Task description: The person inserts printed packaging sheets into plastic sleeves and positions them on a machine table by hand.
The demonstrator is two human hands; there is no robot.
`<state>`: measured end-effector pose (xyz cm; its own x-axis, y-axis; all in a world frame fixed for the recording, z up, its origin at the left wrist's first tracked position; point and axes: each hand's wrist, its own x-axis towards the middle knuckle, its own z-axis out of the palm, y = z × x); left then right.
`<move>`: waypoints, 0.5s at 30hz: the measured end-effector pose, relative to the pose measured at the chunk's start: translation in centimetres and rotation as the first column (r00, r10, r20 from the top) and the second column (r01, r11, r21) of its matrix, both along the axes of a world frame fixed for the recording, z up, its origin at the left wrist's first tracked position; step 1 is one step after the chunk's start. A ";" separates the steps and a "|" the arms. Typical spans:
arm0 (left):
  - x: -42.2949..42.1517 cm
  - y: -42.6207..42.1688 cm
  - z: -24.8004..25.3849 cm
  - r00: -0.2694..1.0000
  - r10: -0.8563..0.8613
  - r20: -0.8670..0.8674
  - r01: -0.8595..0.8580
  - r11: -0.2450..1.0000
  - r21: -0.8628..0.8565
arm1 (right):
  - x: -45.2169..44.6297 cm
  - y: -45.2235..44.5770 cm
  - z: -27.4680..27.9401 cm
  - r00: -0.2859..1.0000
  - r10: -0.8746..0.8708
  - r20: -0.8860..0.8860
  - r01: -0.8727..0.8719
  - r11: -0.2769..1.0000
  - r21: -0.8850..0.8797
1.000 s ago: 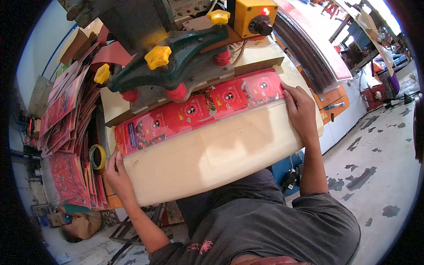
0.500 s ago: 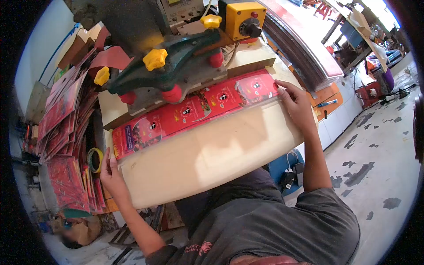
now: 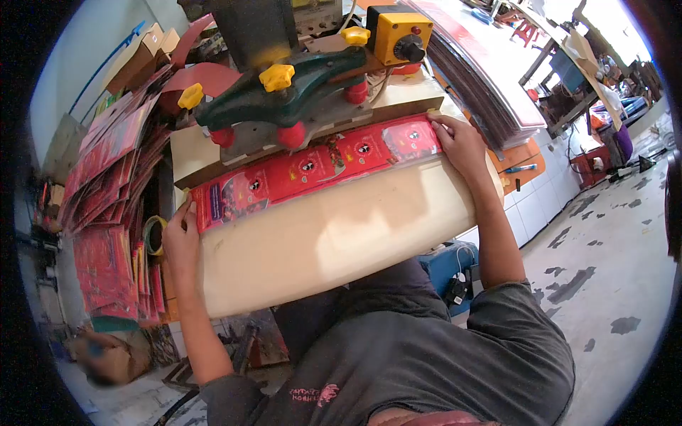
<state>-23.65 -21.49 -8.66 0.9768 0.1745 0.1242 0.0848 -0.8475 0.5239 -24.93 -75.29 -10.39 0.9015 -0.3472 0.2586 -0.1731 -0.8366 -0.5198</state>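
A long red printed plastic sheet (image 3: 316, 167) lies along the back of a padded cream board (image 3: 341, 241), just in front of a press. My left hand (image 3: 182, 238) holds the sheet's left end between thumb and fingers. At the other end, my right hand (image 3: 460, 145) has its fingers closed on the sheet's right corner. The press head (image 3: 280, 106) is dark green, with yellow star knobs and red feet, and stands over the sheet's far edge. A wooden bar (image 3: 405, 106) runs behind that edge.
Piles of red printed sheets (image 3: 110, 184) lean at the left, beside a roll of tape (image 3: 154, 236). A yellow control box (image 3: 400, 37) with a black dial sits above the press. Thick stacked sheets (image 3: 490, 78) lie at the right, near a blue pen (image 3: 521, 169).
The sheet's left end and my left hand have moved up toward the press, and the sheet now lies closer to the wooden bar. The whole view has also shifted slightly.
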 end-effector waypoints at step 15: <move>0.0 -0.1 -1.0 0.994 0.012 0.110 -0.015 1.000 0.024 | -0.2 0.5 -0.3 0.997 -0.026 0.073 0.025 1.000 0.004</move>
<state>-23.67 -21.57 -9.65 0.9547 0.1828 0.2349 0.0393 -0.8597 0.5093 -25.17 -74.78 -10.67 0.8711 -0.3706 0.3224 -0.1558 -0.8309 -0.5342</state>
